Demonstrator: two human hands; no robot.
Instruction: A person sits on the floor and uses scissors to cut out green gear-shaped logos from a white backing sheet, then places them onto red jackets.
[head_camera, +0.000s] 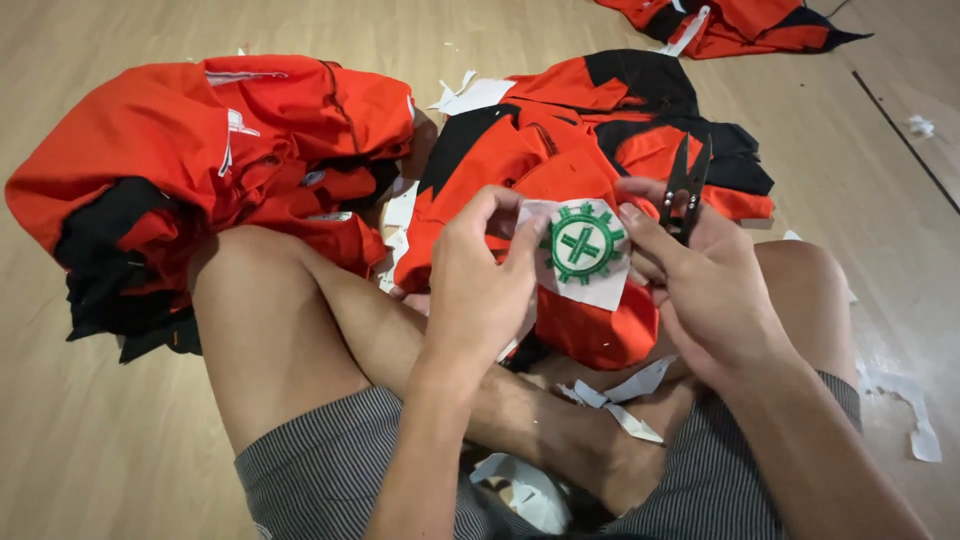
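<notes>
Left hand (480, 285) pinching the white patch (582, 252) with green gear emblem by its left edge, right hand (700, 290) gripping its right edge, grip also clamped on black thread snips (686, 188), patch over orange garment (560, 170) in lap, floor (100, 450) beneath.

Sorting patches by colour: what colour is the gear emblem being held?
Green embroidery on the white patch, clearest in the head view.

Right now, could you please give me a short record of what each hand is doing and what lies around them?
left hand: fingers pinch the left edge of a white backing piece with a green embroidered emblem
right hand: holds the piece's right edge and black thread snips, blades up
under the piece: orange and black garment
at left: orange garment pile
surface: wooden floor with white scraps
</notes>
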